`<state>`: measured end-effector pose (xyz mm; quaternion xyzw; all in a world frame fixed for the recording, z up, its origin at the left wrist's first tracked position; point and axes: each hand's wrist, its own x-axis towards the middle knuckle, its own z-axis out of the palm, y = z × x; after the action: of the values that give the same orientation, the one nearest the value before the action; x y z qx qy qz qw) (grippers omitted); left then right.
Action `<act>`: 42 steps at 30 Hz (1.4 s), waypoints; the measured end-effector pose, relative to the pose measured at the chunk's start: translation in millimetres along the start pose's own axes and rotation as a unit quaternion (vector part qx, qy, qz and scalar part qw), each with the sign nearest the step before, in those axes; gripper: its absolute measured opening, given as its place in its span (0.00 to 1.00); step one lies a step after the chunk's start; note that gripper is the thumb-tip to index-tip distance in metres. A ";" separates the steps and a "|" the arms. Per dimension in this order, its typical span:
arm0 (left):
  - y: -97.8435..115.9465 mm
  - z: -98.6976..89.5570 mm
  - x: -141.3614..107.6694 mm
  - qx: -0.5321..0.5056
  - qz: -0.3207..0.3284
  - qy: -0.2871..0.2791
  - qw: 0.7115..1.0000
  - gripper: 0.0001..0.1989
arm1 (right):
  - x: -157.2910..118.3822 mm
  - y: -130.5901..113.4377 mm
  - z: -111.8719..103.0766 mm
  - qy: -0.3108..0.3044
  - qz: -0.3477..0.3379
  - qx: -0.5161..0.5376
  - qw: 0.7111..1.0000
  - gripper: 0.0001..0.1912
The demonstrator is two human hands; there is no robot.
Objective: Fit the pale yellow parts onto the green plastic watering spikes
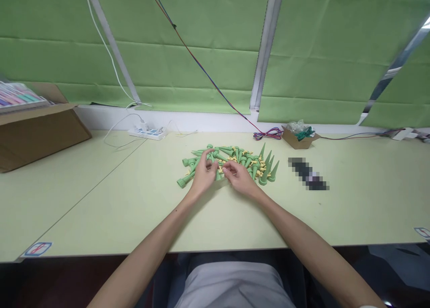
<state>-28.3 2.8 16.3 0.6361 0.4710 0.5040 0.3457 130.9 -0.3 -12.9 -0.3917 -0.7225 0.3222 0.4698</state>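
A pile of green plastic watering spikes (243, 158) with small yellow valves lies on the pale table. My left hand (205, 170) is at the front left of the pile, its thumb and fingers closed around a green watering spike (217, 173) that points down toward the tabletop. Close beside it, my right hand (240, 177) has its thumb and index finger pinched together near that spike. Whatever sits in this pinch is too small to make out. Several spikes stand upright on their wide ends at the pile's right side.
A large cardboard box (40, 135) with packed pens stands at the left. Along the back are a power strip (148, 132), coiled wires (268, 134) and a small cardboard box (298, 141) with plastic bags. A blurred dark item (307, 173) lies right of the pile.
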 end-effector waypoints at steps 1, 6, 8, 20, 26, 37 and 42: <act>-0.9 0.2 0.3 0.000 0.001 -0.001 1.000 0.22 | 0.1 0.5 0.1 -0.001 -0.001 0.000 1.000 0.09; -4.4 0.4 1.0 -0.002 0.009 -0.014 1.000 0.23 | 0.2 1.2 0.3 0.002 0.001 -0.001 1.000 0.08; -4.5 0.0 0.6 -0.004 0.012 -0.018 1.000 0.25 | -0.3 -0.4 0.2 0.006 -0.002 -0.003 1.000 0.07; -4.2 -0.9 0.6 -0.030 0.002 -0.057 0.998 0.27 | -3.1 -9.9 0.4 0.017 -0.054 -0.077 0.995 0.08; -6.1 -1.3 1.8 -0.034 0.002 -0.063 0.997 0.26 | -2.9 -9.8 0.2 0.008 -0.055 -0.096 0.994 0.08; -9.5 -0.2 5.2 -0.006 0.027 -0.065 0.998 0.12 | -2.5 -8.5 -0.7 0.016 -0.046 -0.108 0.993 0.09; -4.6 -1.1 3.5 0.012 0.019 -0.060 0.998 0.14 | -2.0 -9.5 -1.6 0.015 -0.040 -0.106 0.993 0.11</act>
<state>-30.4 7.5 13.4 0.6782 0.4431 0.4656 0.3563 130.5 -6.5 -5.3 -0.4149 -0.7608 0.2184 0.4488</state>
